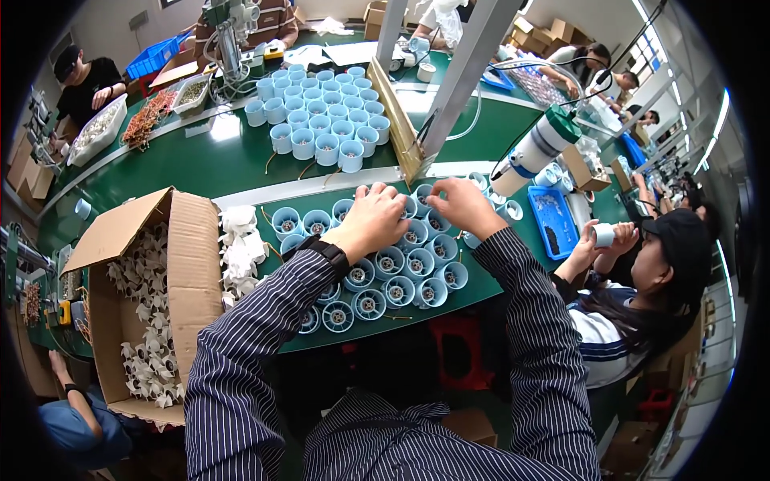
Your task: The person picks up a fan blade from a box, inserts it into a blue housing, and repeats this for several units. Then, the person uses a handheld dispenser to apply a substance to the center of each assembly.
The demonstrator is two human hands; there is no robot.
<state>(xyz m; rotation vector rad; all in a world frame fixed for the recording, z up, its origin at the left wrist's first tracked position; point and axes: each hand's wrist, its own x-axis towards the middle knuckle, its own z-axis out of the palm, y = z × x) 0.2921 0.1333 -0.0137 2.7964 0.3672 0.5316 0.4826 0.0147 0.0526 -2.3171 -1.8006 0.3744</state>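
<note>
Light-blue round plastic housings (369, 305) stand close together on the green table in front of me, open side up, with a spoked inner part in each. Over the far rows, my left hand (374, 220) has its fingers bent above the housings. Just right of it, my right hand (467, 207) is closed, with thumb and fingertips pressed together by a housing (423, 196) at the back of the group. Whatever either hand pinches is too small or hidden to make out. Thin brown wires (397, 317) stick out from under some housings.
Left of the group are white plastic parts (239, 248) and a cardboard box (196, 297) full of similar pieces. More blue housings (326, 148) stand beyond a metal rail. A white-green cylindrical tool (536, 151) hangs at right. Beside me a person (642, 297) holds a white cup-shaped part.
</note>
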